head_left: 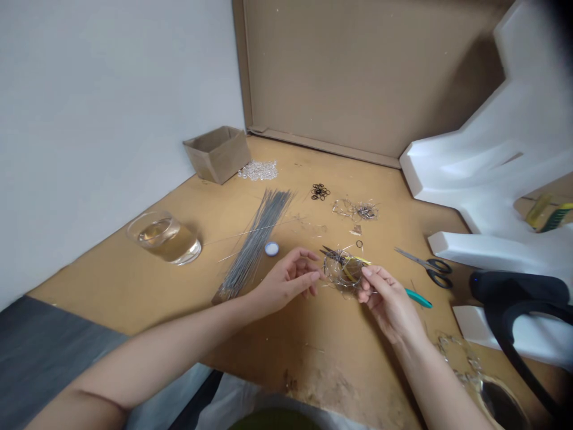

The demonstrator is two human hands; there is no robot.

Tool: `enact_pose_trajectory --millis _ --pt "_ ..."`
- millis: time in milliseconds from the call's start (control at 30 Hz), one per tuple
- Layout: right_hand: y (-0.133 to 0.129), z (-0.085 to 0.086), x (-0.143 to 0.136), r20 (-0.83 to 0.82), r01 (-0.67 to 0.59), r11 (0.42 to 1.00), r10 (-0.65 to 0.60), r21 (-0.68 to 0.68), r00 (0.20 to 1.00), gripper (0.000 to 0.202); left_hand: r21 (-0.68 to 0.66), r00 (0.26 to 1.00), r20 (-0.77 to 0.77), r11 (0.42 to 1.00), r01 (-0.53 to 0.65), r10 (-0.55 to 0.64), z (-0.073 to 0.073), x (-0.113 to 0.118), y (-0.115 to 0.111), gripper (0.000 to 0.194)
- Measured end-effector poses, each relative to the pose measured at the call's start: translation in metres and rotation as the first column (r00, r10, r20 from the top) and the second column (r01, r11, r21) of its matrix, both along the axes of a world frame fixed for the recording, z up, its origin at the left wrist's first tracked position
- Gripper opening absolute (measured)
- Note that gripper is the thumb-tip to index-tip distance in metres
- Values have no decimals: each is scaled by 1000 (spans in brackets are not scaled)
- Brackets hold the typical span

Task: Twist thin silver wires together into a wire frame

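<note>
My right hand [387, 298] pinches the right side of a round wire piece [342, 272] with many short wire ends sticking out. Just left of that piece is my left hand [298, 278], its fingers curled and thumb near the fingertips; whether it holds a thin wire is too small to tell. Pliers lie behind and under the wire piece, their dark tips showing and one teal handle [419, 298] sticking out beyond my right hand. A bundle of straight grey wires [255, 245] lies left of my left hand, with a small blue-rimmed white cap [271, 248] beside it.
A glass of pale liquid [168, 239] stands at the left. Farther back are a cardboard box [219, 156], clear beads [259, 170], black rings [319, 192] and tangled wire pieces [364, 210]. Black-handled scissors [436, 272], white foam [465, 161] and a dark stand [514, 292] are at the right.
</note>
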State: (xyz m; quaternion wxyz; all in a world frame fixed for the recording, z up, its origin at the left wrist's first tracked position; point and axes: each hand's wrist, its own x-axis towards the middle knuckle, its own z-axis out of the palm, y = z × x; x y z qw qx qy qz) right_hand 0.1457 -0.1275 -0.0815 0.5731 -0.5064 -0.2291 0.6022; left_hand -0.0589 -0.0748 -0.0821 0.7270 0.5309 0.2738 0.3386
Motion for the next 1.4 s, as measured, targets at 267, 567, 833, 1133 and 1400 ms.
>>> enact_pose_trajectory --millis 267,567,833,1133,1400 --pt "-1 0 -2 131 47 997 -54 56 990 23 110 1000 -17 994 5 -3 -3 -1 -1 27" --pt "-3 -2 -1 343 -77 991 36 105 938 20 632 945 -287 773 64 157 0 -5 -3 16" --pt "-2 6 2 -166 -223 975 216 -23 962 23 725 932 -296 685 75 212 -3 -7 -2 30" --pt "0 4 3 -235 -223 974 211 -27 949 24 689 923 -309 723 51 229 -3 -6 -3 26" --pt "-3 5 -4 -181 -184 982 188 41 965 22 897 826 -265 442 21 497 -2 -4 -8 46"
